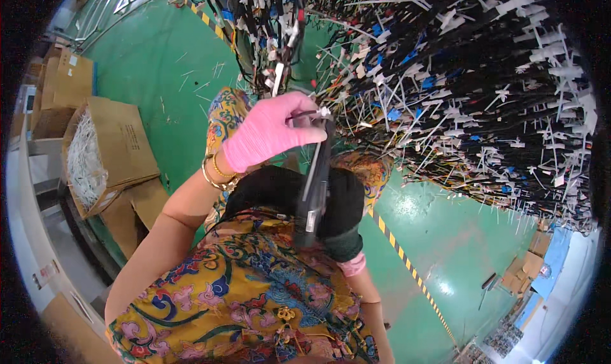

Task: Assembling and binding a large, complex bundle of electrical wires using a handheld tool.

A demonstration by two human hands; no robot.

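Two hands work the harness: left hand (270, 132) in a pink glove pinches a thin wire (304, 114) against the black tool (315, 179); right hand (340, 202), black-gloved, grips it, best kept steady

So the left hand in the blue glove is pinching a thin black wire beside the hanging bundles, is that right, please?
Not quite: in the head view the glove on the left hand is pink, not blue. It does pinch a thin black wire beside the hanging bundles.

Cardboard box (121, 141) on green floor (445, 237)
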